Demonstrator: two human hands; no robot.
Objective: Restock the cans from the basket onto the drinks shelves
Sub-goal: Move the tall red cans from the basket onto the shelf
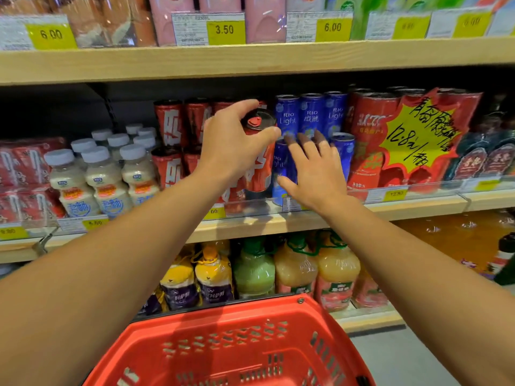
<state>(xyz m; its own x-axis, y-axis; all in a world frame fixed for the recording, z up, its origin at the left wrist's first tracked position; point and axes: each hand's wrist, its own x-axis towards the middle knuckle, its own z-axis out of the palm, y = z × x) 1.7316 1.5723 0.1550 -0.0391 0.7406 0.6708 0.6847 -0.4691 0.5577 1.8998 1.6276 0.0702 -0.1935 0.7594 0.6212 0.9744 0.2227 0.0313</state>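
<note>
Stocked drinks shelves fill the frame; left hand grips a red can by its top to seat it at centre, right hand spread flat steadying blue cans.

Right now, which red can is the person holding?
The red can at the front of the middle shelf, beside the blue cans. The left hand grips its top from above. The other red cans stand untouched further left.

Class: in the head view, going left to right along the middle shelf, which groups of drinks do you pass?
Red cartons → white-capped bottles → red cans → blue cans → wrapped red multipack with a yellow starburst sign → dark packs.
</note>
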